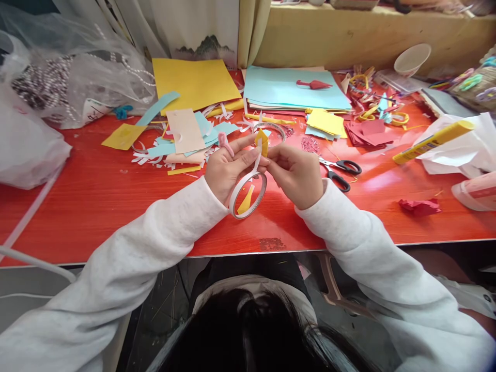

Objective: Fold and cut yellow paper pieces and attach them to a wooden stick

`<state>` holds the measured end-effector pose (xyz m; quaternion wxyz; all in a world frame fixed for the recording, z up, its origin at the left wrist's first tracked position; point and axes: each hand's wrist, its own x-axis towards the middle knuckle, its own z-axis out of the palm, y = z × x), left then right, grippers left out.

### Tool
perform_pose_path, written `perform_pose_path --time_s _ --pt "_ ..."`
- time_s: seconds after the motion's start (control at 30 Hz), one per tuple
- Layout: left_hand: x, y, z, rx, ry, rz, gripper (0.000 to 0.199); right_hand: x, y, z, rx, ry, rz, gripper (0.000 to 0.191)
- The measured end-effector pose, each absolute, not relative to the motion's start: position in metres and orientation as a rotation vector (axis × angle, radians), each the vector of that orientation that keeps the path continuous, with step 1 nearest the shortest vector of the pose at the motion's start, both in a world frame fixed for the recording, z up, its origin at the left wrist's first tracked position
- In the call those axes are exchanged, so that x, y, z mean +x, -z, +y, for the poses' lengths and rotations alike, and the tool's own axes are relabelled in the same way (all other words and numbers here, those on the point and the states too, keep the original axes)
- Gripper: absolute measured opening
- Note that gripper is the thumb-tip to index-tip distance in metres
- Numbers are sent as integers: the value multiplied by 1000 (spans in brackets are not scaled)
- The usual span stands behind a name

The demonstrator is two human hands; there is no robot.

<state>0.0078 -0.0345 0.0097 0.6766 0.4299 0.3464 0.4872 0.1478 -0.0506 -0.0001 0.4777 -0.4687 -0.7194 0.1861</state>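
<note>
At the frame's centre, my left hand (231,169) pinches a small yellow paper piece (264,144) and the white tape strip (258,158) together, probably to stop them slipping. My right hand (297,173) closes its fingertips beside them (their exact grip, I cannot tell). The tape roll (233,198) hangs just below, apparently by that strip.

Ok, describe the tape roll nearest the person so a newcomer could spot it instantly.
Above the red table, find where the left hand and right hand meet. Just below them hangs the white tape roll. Unlike the similar ring beyond the hands, its strip runs up to them.
</note>
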Motion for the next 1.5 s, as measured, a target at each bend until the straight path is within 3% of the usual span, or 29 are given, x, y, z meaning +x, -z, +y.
perform_pose_path --time_s 0.33,0.53,1.13,1.27,1.5 --pt "3 -2 -32 1049 -1118 745 27 150 -4 -47 -1184 -659 -1630 20" --pt "1 -6 -30 1169 -1225 725 12 153 -7 -44 -1184 -827 -1552 23" --pt "-1 -18 -36 1128 -1167 768 17 149 -8 -47 -1153 -831 -1580 16" --pt "0 -17 -35 1124 -1147 745 24 149 -4 -46 -1129 -800 -1608 17" --pt "2 -18 -39 1180 -1126 827 58 146 -3 -48 -1126 -752 -1630 19"
